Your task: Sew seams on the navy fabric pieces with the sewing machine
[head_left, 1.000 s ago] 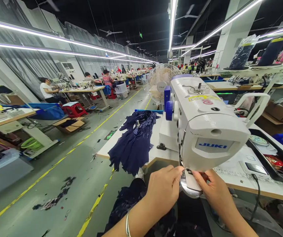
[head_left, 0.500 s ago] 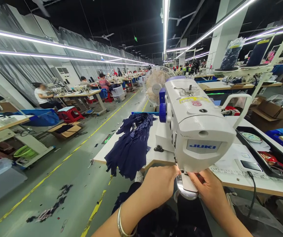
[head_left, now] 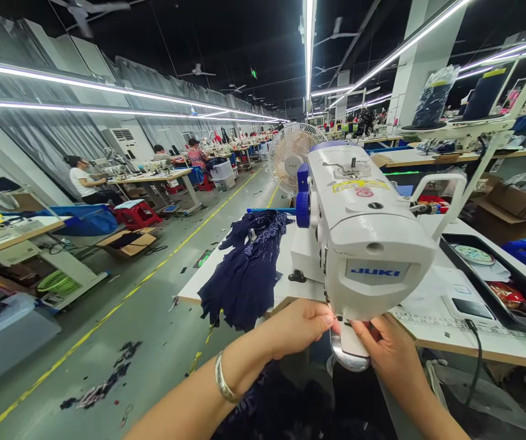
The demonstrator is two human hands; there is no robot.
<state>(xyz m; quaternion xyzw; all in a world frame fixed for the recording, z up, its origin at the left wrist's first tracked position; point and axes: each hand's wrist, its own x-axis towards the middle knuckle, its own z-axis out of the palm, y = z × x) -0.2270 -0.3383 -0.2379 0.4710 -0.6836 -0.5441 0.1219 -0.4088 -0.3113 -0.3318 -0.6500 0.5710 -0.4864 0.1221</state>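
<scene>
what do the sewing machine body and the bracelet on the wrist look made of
White JUKI sewing machine: smooth, glossy painted casing, likely metal or hard plastic; the lights reflect softly on it. Thin silver bangle on the left wrist: looks like polished metal, with a bright glint.

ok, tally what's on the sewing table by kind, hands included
Hands: 2, left hand and right hand, both at the needle area
Sewing machine: 1
Navy fabric pile: 1
Black tray: 1
Control panel: 1
Total: 6
</scene>
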